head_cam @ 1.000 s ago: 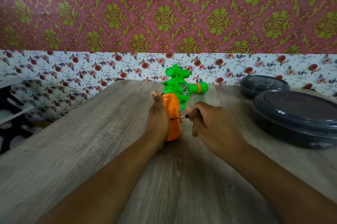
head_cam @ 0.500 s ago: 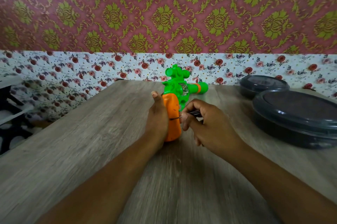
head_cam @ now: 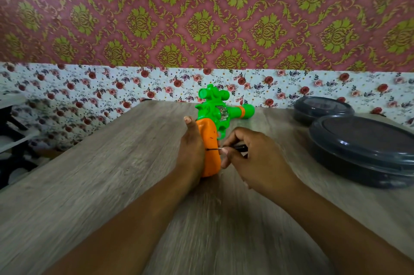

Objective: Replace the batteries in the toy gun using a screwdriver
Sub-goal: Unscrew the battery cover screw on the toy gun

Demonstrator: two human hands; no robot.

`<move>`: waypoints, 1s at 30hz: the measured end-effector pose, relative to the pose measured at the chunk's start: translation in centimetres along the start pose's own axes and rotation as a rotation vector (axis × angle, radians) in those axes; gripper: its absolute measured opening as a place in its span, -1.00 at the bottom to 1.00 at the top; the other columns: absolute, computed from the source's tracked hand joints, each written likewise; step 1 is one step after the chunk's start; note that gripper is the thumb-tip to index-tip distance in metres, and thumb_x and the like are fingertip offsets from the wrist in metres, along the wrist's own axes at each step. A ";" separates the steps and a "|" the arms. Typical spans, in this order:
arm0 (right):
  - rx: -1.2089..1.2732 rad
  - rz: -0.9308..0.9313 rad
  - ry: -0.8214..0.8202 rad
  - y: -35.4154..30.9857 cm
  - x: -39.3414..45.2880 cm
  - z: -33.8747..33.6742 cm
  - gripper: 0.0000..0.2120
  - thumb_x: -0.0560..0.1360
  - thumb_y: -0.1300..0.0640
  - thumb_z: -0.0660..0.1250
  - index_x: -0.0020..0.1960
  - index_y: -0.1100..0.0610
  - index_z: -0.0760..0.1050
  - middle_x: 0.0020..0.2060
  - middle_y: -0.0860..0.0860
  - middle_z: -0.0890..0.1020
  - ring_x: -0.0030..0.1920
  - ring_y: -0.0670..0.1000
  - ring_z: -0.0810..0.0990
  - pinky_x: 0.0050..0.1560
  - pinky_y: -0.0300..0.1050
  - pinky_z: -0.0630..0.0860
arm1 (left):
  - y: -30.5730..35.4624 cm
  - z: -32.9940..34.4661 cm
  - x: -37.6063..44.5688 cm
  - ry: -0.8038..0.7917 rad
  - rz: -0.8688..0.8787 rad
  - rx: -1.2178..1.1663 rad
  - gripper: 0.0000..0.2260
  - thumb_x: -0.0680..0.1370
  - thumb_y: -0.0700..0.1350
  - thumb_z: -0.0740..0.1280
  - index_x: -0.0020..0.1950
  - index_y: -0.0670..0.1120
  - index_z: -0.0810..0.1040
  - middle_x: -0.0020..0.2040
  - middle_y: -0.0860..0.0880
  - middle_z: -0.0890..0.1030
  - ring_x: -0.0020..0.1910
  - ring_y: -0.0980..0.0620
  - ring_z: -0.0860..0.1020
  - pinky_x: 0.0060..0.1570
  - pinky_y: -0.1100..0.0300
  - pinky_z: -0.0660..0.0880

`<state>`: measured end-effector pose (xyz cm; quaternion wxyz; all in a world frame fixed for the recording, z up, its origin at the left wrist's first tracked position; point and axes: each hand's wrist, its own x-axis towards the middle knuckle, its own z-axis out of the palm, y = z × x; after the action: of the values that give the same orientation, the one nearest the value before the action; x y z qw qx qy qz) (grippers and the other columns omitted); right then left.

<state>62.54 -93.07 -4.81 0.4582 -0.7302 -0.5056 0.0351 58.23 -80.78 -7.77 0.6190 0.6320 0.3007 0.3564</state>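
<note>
A toy gun point(head_cam: 215, 115) with a green body and an orange grip stands on the wooden table point(head_cam: 100, 174), barrel pointing right. My left hand point(head_cam: 190, 151) clasps the orange grip from the left side, thumb up. My right hand point(head_cam: 253, 158) pinches a small dark screwdriver point(head_cam: 224, 148), held level. Its thin tip touches the right face of the orange grip. Most of the screwdriver handle is hidden under my fingers.
Two dark round lidded containers sit at the right, a big one point(head_cam: 367, 151) near and a smaller one point(head_cam: 322, 110) behind it. A flowered wall strip point(head_cam: 89, 86) runs along the table's far edge. A dark rack point(head_cam: 13, 135) stands off the left edge.
My right hand's fingers have shifted around the screwdriver, rolling it while its tip stays on the orange grip. The left hand and toy gun have stayed in place.
</note>
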 end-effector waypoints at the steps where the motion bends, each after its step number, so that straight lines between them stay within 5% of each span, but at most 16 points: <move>1: 0.036 0.011 -0.004 0.0 0.0 0.0 -0.95 0.51 0.25 0.28 -0.11 0.23 0.49 -0.30 0.09 0.67 -0.56 -0.28 0.49 -0.50 -0.49 0.35 | 0.0 0.0 0.1 -0.003 0.006 0.017 -0.40 0.58 0.24 -0.23 0.28 -0.02 0.44 -0.08 -0.01 0.61 -0.23 0.13 0.58 -0.12 0.24 0.41; 6: 0.008 0.043 0.075 0.2 0.0 0.5 -0.85 0.53 0.04 0.22 -0.15 0.10 0.43 -0.37 0.04 0.62 -0.31 -0.09 0.57 -0.23 -0.35 0.44 | 0.6 0.4 -0.6 0.000 0.010 0.006 -0.41 0.57 0.26 -0.20 0.33 -0.02 0.39 -0.15 0.04 0.55 -0.42 0.26 0.56 -0.37 0.41 0.48; 8: -0.112 0.083 0.096 0.2 0.1 0.5 -0.68 0.53 -0.12 0.11 -0.13 0.12 0.42 -0.35 0.08 0.62 -0.30 0.02 0.57 -0.18 -0.08 0.48 | 0.3 0.4 -0.2 0.005 -0.008 0.004 -0.23 0.40 0.47 -0.17 0.31 0.00 0.41 0.00 -0.07 0.63 -0.14 0.21 0.65 -0.06 0.29 0.57; 10: -0.255 0.092 0.094 0.4 0.1 0.3 -0.59 0.55 -0.16 0.03 -0.15 0.15 0.43 -0.36 0.09 0.61 -0.32 0.05 0.57 -0.19 0.02 0.50 | 0.1 0.5 -0.1 0.062 -0.001 -0.036 -0.29 0.46 0.41 -0.16 0.23 -0.02 0.47 -0.01 -0.09 0.65 -0.14 0.18 0.66 -0.06 0.19 0.58; 13: -0.244 0.102 0.023 0.6 0.2 0.2 -0.67 0.59 -0.03 0.08 -0.23 0.14 0.39 -0.46 0.04 0.61 -0.44 -0.10 0.54 -0.30 -0.27 0.44 | 0.6 0.8 -0.4 0.071 -0.025 -0.004 -0.26 0.49 0.37 -0.18 0.39 -0.07 0.39 0.26 -0.14 0.54 0.08 -0.05 0.59 0.20 0.01 0.46; 14: -0.210 0.102 0.005 0.5 0.2 0.1 -0.72 0.59 0.02 0.09 -0.24 0.12 0.37 -0.48 0.01 0.61 -0.47 -0.15 0.52 -0.38 -0.37 0.38 | 0.6 0.8 -0.4 0.063 -0.022 0.007 -0.30 0.53 0.32 -0.19 0.43 -0.07 0.35 0.32 -0.11 0.49 0.05 -0.05 0.58 0.17 0.10 0.46; 17: -0.142 0.066 -0.022 0.2 0.3 0.1 -0.82 0.58 0.09 0.13 -0.19 0.06 0.33 -0.44 -0.04 0.63 -0.40 -0.22 0.52 -0.32 -0.44 0.37 | 1.5 0.7 -1.4 0.030 -0.012 0.016 -0.45 0.63 0.13 -0.20 0.46 -0.10 0.28 0.28 -0.16 0.47 -0.25 0.10 0.46 -0.50 0.48 0.40; 19: -0.072 0.052 -0.020 0.1 0.5 0.1 -0.85 0.56 0.12 0.18 -0.19 0.06 0.36 -0.42 -0.04 0.63 -0.37 -0.20 0.54 -0.28 -0.39 0.40 | 1.2 0.7 -1.4 -0.002 0.015 0.048 -0.45 0.62 0.13 -0.20 0.45 -0.10 0.29 0.24 -0.19 0.52 -0.37 0.25 0.38 -0.60 0.54 0.32; 22: 0.143 0.066 0.001 0.2 0.5 -0.3 -0.84 0.54 0.21 0.24 -0.22 0.09 0.41 -0.37 0.07 0.65 -0.51 -0.19 0.51 -0.41 -0.36 0.36 | 0.5 0.5 -0.9 -0.008 0.040 0.069 -0.43 0.61 0.16 -0.22 0.46 -0.07 0.28 0.01 -0.06 0.56 -0.36 0.28 0.43 -0.44 0.52 0.39; 24: 0.264 0.106 0.005 0.3 0.4 -0.6 -0.84 0.54 0.23 0.24 -0.22 0.11 0.42 -0.34 0.13 0.65 -0.62 -0.15 0.42 -0.50 -0.35 0.32 | 0.2 0.5 -0.5 -0.014 0.051 0.081 -0.40 0.59 0.21 -0.22 0.47 -0.05 0.26 0.22 -0.08 0.53 -0.03 0.08 0.54 0.00 0.33 0.37; 26: 0.281 0.144 -0.014 0.4 0.4 -0.7 -0.85 0.56 0.16 0.20 -0.18 0.13 0.41 -0.32 0.10 0.66 -0.66 -0.11 0.35 -0.56 -0.21 0.34 | 0.3 0.6 -0.7 -0.028 0.048 0.064 -0.34 0.53 0.31 -0.21 0.47 0.00 0.26 0.35 -0.15 0.46 0.25 -0.07 0.47 0.21 0.13 0.27; 28: 0.074 0.127 -0.009 0.5 0.4 -0.7 -0.79 0.57 0.02 0.14 -0.12 0.16 0.37 -0.25 0.05 0.66 -0.66 -0.09 0.38 -0.53 -0.16 0.38 | 0.1 0.6 -0.7 -0.054 0.043 0.016 -0.27 0.43 0.44 -0.19 0.36 0.05 0.37 0.18 -0.19 0.59 0.11 -0.14 0.58 0.25 -0.05 0.40; 30: -0.220 0.066 -0.007 0.6 0.4 -0.8 -0.67 0.56 -0.11 0.04 -0.07 0.15 0.36 -0.23 0.03 0.67 -0.61 -0.18 0.45 -0.45 -0.16 0.42 | 0.2 0.6 -0.7 -0.042 0.051 -0.061 -0.38 0.49 0.37 -0.17 0.10 0.02 0.50 -0.11 -0.16 0.65 -0.17 -0.12 0.63 0.07 -0.14 0.54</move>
<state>63.62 -93.31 -4.58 0.3721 -0.7921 -0.4838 -0.0027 58.25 -81.72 -7.62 0.6349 0.6276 0.2606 0.3676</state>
